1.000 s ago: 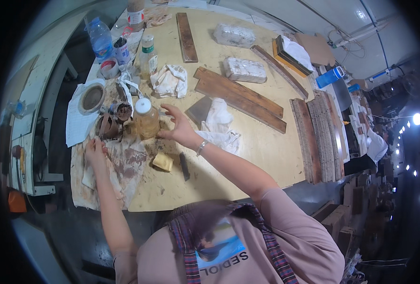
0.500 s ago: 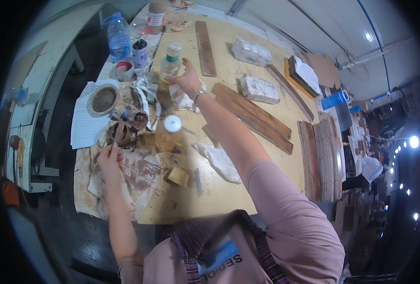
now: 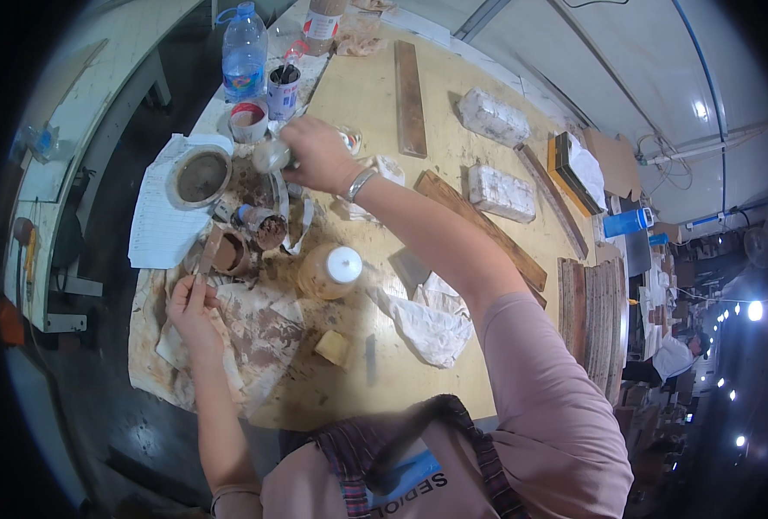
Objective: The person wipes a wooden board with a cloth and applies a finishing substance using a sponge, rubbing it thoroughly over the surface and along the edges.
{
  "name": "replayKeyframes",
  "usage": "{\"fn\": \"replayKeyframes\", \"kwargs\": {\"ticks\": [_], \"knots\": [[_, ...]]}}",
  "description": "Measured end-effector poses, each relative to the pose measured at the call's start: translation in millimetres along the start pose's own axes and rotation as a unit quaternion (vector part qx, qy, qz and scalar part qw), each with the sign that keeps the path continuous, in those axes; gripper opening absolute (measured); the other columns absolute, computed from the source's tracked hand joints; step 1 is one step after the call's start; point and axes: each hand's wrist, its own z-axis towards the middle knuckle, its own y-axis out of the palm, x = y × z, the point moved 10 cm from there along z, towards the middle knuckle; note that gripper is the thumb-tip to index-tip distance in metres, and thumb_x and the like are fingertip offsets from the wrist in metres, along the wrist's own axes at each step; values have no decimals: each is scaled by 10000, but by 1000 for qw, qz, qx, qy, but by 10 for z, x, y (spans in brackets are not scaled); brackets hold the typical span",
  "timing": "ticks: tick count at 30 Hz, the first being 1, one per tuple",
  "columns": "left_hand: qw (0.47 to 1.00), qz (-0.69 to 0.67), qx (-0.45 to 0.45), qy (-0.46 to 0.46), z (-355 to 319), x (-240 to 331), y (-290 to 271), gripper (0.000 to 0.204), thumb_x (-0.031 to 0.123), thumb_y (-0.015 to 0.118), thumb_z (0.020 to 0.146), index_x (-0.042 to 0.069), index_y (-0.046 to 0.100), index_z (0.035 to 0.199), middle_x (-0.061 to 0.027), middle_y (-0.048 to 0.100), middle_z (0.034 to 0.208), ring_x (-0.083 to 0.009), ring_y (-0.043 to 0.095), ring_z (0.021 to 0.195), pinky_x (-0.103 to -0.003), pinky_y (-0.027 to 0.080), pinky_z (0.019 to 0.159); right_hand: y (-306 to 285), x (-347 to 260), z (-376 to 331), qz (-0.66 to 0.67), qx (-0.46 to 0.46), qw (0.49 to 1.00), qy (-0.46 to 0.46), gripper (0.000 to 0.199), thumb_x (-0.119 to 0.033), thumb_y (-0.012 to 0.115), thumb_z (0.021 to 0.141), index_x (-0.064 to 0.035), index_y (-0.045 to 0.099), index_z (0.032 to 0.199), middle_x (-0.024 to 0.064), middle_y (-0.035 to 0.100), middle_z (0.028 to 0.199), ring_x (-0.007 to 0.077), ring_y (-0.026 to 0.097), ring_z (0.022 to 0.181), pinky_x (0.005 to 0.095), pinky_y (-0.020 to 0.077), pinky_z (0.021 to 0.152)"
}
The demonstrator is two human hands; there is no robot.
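Note:
My right hand (image 3: 319,156) is wrapped round a clear plastic bottle (image 3: 272,156), tilted so that its pale cap end points left over the cluttered side of the table. My left hand (image 3: 195,316) pinches a flat, brown-smeared scraper (image 3: 212,251). Its blade rests at the rim of a small container of brown paste (image 3: 233,256). Beside that container lies a tub on its side with crumbly brown material (image 3: 270,231). A round bowl of grey-brown matter (image 3: 202,177) stands on a written sheet (image 3: 155,227). Nearer me is a jar of amber liquid with a white lid (image 3: 330,272).
A stained cloth (image 3: 254,337), a yellow sponge (image 3: 332,347) and a white rag (image 3: 432,320) lie near the front. Wooden strips (image 3: 479,229) and wrapped white blocks (image 3: 502,192) occupy the right. A water bottle (image 3: 244,56) and a paint tin (image 3: 284,93) stand at the back left.
My right hand has closed on the clear bottle, lifted it and tipped it leftward. My left hand still holds the scraper at the paste container. The whole view has shifted slightly.

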Motion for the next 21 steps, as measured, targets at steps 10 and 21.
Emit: {"fn": "replayKeyframes", "kwargs": {"ticks": [10,21], "knots": [[999,-21,22,-14,-98,-52,-108,72,78,589,947,40,637,907,6,578,731,-68,494,641,-213,404,600,426,-987,-46,-141,-125,962,-199,126,-137,649,730,-112,607,846,51,593,892,232,578,959,354,455,847],[999,-19,32,-7,-194,-26,-68,78,78,587,949,41,627,894,10,567,715,-68,486,631,-212,394,600,532,-1216,-54,-267,-120,912,-288,89,-204,586,791,-141,647,776,5,613,798,182,571,861,334,422,706]]}}
